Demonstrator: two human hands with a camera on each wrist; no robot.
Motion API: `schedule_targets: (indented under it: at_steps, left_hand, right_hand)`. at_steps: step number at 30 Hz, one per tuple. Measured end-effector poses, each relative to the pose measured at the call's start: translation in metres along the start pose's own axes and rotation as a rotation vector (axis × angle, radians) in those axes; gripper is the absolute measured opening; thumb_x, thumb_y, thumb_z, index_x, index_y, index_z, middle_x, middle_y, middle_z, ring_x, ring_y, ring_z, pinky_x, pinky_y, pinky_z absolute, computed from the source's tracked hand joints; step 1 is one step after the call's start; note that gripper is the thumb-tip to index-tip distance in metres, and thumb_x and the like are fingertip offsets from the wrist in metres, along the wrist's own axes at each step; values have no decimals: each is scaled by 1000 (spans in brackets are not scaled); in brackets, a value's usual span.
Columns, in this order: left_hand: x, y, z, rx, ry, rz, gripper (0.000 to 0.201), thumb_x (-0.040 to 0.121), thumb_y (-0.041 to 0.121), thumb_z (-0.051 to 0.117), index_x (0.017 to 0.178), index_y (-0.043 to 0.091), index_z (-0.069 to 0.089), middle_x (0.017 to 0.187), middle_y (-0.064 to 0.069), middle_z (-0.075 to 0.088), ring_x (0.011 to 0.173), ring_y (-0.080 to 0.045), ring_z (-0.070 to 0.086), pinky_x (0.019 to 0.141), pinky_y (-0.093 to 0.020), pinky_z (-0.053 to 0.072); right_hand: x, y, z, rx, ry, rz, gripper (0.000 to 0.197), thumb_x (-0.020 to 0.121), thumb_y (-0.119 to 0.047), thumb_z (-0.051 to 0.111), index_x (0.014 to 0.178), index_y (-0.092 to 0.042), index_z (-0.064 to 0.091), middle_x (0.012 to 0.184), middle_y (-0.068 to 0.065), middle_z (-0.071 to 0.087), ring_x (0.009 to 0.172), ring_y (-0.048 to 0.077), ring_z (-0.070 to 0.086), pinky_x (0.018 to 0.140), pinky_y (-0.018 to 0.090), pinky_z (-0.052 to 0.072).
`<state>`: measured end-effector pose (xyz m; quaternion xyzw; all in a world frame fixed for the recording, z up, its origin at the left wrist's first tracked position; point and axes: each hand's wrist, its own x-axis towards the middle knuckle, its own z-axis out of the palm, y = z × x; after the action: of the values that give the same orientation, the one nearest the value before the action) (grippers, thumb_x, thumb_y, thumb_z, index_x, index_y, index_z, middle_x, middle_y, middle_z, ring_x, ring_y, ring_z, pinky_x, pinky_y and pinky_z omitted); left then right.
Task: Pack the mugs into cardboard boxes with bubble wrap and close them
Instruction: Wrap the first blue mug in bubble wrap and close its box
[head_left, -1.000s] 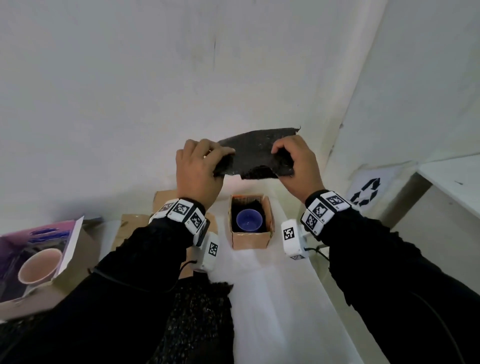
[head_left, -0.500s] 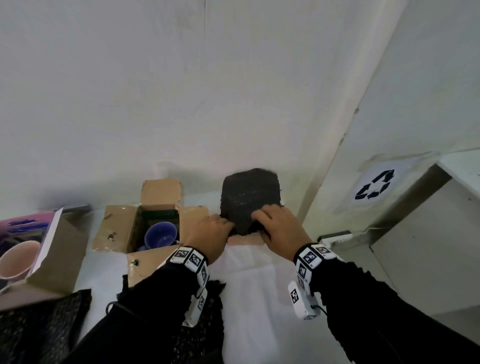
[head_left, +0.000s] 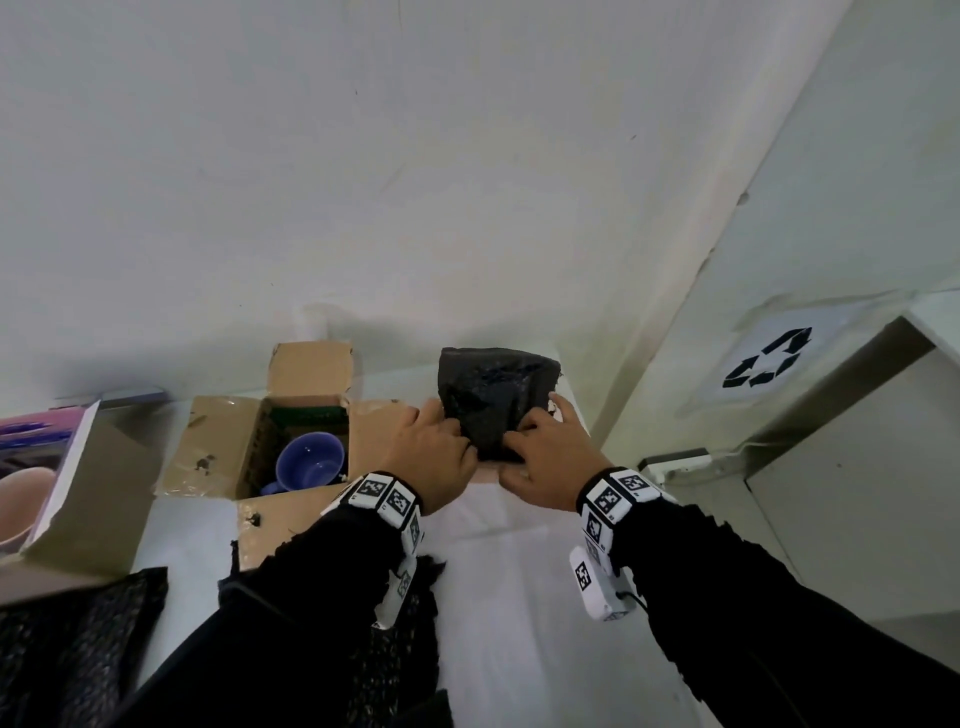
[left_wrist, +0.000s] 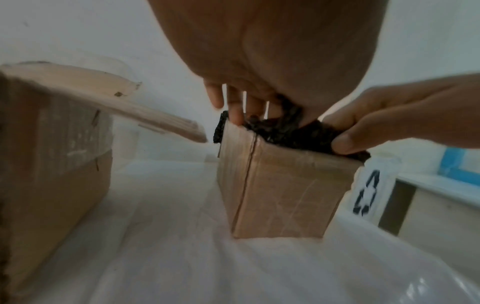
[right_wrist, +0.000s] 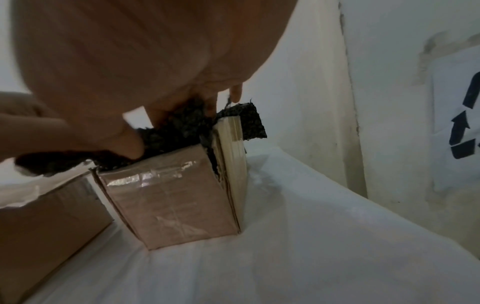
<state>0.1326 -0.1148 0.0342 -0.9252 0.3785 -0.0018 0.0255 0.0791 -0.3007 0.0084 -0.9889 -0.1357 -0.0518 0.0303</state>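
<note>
A small cardboard box (left_wrist: 280, 195) (right_wrist: 171, 199) stands on the white-covered table near the wall. A sheet of black bubble wrap (head_left: 493, 395) (left_wrist: 285, 133) (right_wrist: 176, 131) covers its open top and sticks up at the far side. My left hand (head_left: 431, 457) (left_wrist: 259, 107) pinches the wrap at the near left rim, fingers pointing down into the box. My right hand (head_left: 545, 457) (right_wrist: 182, 98) pinches the wrap at the near right rim, its thumb (left_wrist: 345, 142) on the front edge. The box's contents are hidden under the wrap.
A larger open box (head_left: 223, 441) to the left holds a blue mug (head_left: 310, 462). At far left, another box holds a pink mug (head_left: 21, 499). More black bubble wrap (head_left: 78, 649) lies near the front edge. A recycling sign (head_left: 769, 358) is on the right wall.
Both hands brought the bubble wrap down from mid-air onto the small box; the blue mug inside it is now covered. The wrap is being pushed into the opening.
</note>
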Motion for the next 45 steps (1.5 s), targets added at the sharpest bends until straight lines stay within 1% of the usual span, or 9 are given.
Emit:
schedule_targets:
  at_steps: [4,7,11,16,24,28,32,36,45]
  left_hand:
    - [9,-4,4,-67,-86,-96,28,95,39,43,104,26,66,109,-1,56,103,-27,47,83,-36,36]
    - [5,-2,-3,-56,119,-107,6,85,28,61,90,27,64,92,5,60,94,-22,51,70,-29,24]
    - [8,-9,-1,-44,118,-5,16,86,33,62,80,23,72,80,3,66,82,-20,60,64,-28,30]
    - [3,-14,-1,126,20,185,31,70,55,64,67,25,68,67,9,65,79,-20,58,77,-34,40]
    - [4,-13,13,127,38,267,20,58,16,77,68,30,66,69,10,61,69,-18,60,87,-34,43]
    - [-16,-12,21,-5,-9,283,19,66,13,76,77,24,65,87,-1,53,59,-23,52,55,-30,48]
    - [-32,-9,27,20,-5,350,19,67,17,74,80,26,64,82,4,59,60,-21,57,52,-31,48]
    - [-49,-4,22,110,90,355,8,72,27,68,78,28,63,76,12,62,76,-17,57,80,-37,36]
    - [-68,7,26,140,161,166,22,73,33,69,88,23,56,86,5,62,97,-25,49,79,-43,30]
  right_hand:
    - [6,-3,2,-103,8,85,34,82,-36,42,62,-22,66,75,-2,56,79,25,52,82,41,27]
    - [10,-5,1,-37,74,94,4,77,-24,61,79,-23,58,71,-5,58,69,22,55,76,38,24]
    - [5,0,6,79,108,6,13,83,-10,62,81,-18,52,67,-3,57,57,21,53,77,31,26]
    - [-6,7,11,-62,17,-108,26,82,-46,54,82,-21,62,73,-6,62,77,18,55,94,38,34]
    - [-8,2,8,-274,67,-146,25,60,-4,65,76,-23,59,67,-8,58,75,20,55,90,40,31]
    - [-19,1,3,-233,57,-224,27,64,-2,46,81,-19,59,62,-3,58,63,22,57,91,35,35]
    - [-31,-6,-1,-185,17,-284,32,67,-6,35,83,-20,59,68,-1,58,59,21,58,83,32,46]
    - [-41,-12,-2,-254,26,-311,32,67,-2,44,87,-22,57,61,-7,57,62,20,57,103,42,32]
    - [-41,-21,-5,-308,29,-285,22,67,-1,54,85,-15,55,44,-5,36,46,20,46,118,53,17]
